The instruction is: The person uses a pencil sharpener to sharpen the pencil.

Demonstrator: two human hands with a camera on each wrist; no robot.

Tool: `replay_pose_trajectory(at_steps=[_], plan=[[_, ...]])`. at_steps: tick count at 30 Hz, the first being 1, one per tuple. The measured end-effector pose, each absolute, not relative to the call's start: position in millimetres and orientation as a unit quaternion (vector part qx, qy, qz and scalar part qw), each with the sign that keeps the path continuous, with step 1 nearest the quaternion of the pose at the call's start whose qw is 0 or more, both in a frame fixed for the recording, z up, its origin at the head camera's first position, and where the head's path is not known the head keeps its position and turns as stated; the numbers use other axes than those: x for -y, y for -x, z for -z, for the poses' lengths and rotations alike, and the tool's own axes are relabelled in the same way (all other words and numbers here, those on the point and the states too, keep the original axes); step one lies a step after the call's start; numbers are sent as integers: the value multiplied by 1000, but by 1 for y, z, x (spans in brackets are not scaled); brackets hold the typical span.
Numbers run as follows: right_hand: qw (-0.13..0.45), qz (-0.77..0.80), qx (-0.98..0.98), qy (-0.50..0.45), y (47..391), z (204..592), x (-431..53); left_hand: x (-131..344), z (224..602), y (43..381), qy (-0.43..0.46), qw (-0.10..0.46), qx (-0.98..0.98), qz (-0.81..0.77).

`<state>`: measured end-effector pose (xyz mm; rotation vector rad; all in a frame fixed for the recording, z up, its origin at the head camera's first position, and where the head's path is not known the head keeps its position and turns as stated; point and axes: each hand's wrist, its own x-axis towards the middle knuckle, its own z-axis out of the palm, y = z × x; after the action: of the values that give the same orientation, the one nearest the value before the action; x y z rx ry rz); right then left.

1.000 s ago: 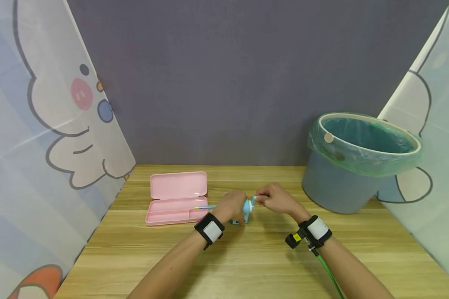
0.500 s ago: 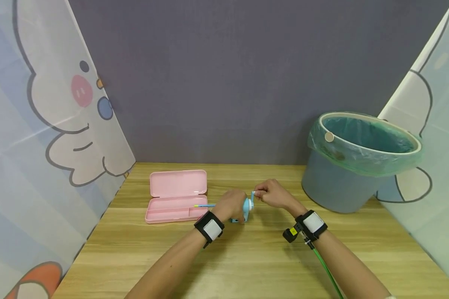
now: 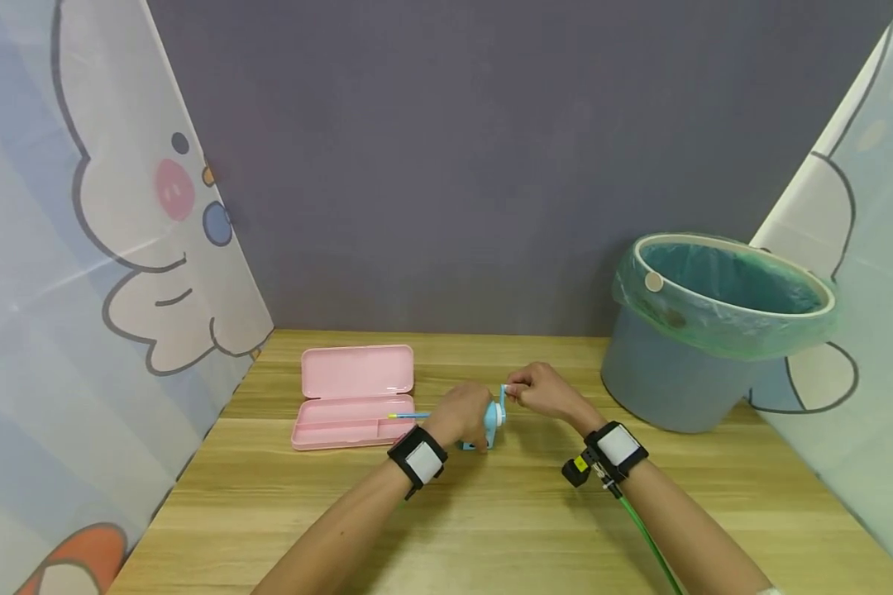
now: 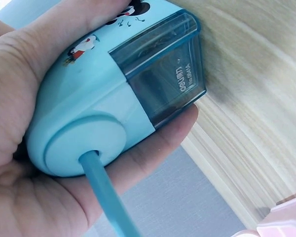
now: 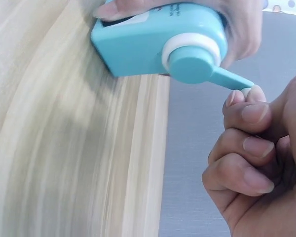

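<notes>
My left hand (image 3: 460, 411) grips a light blue crank pencil sharpener (image 4: 84, 98) on the table, thumb over one side and fingers round the other. A blue pencil (image 4: 108, 197) sticks into the hole in its front; in the head view its yellow end reaches over the pink case. The sharpener's see-through shavings drawer (image 4: 167, 74) faces the left wrist camera. With thumb and forefinger my right hand (image 3: 546, 390) pinches the knob at the end of the crank handle (image 5: 232, 79), which points upward in the head view. The pencil's tip is hidden inside the sharpener.
An open pink pencil case (image 3: 357, 372) lies left of the sharpener, its lid folded back. At the right rear stands a grey bin (image 3: 655, 372) lined with a green bag. A dark grey wall (image 3: 446, 165) closes off the table's (image 3: 491, 529) back edge.
My right hand has carried the crank from a slanted position to about upright, and the hand has shifted slightly. The left hand keeps its grip on the sharpener. The head view has tilted a little.
</notes>
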<state>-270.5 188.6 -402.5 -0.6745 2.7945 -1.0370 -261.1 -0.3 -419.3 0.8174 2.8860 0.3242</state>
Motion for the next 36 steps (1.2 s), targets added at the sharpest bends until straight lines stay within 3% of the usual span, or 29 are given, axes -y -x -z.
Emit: replay_pose_trajectory(at_steps=[7, 15, 36], plan=[[45, 339, -911, 230, 281, 424, -186, 0, 422, 256, -268, 50, -957, -101], [123, 318, -900, 272, 278, 458, -190, -1, 428, 249, -265, 47, -957, -112], [130, 318, -902, 261, 269, 459, -188, 3, 423, 254, -263, 48, -953, -142]])
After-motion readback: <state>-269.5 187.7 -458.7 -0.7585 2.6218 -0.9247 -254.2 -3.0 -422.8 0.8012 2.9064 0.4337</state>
